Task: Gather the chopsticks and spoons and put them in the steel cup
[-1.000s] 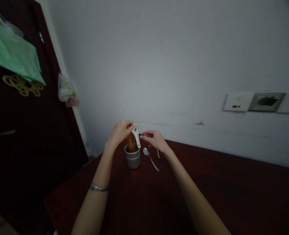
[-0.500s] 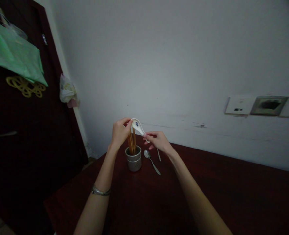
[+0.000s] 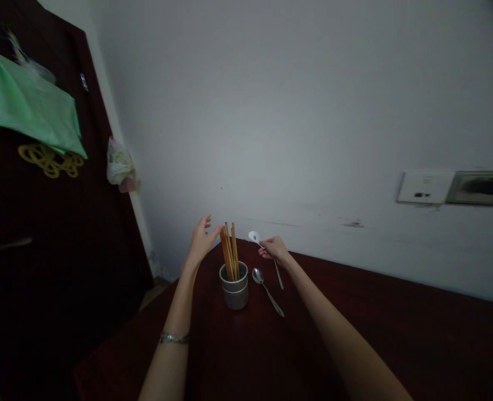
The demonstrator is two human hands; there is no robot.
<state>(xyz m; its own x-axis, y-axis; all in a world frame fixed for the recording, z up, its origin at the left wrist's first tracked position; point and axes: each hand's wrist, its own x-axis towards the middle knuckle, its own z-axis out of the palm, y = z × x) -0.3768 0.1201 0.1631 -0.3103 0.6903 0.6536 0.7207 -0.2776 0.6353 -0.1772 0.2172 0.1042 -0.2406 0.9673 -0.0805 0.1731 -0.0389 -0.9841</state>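
Observation:
A white soup spoon [image 3: 254, 236] with a blue mark in its bowl is held by the handle in my right hand [image 3: 273, 248], low over the back of the table. My left hand [image 3: 203, 240] has its fingers apart and holds nothing; its thumb is close to the tops of several wooden chopsticks [image 3: 230, 250]. These stand upright in a grey metal holder [image 3: 235, 294]. Right of the holder lies a metal spoon [image 3: 272, 298], bowl toward the wall. Another thin metal utensil [image 3: 279, 275] lies behind it, its far end hidden by my right hand.
The dark red table [image 3: 246, 356] meets a pale wall [image 3: 271, 139] at the back. Wall sockets [image 3: 425, 187] are at the right. A dark door [image 3: 41, 239] with a green cloth [image 3: 37, 108] stands left, and a plastic bag [image 3: 120, 163] hangs near its frame.
My left hand has let go of the soup spoon's bowl and opened. My right hand has carried the soup spoon right and down, away from the chopsticks. The view has shifted slightly.

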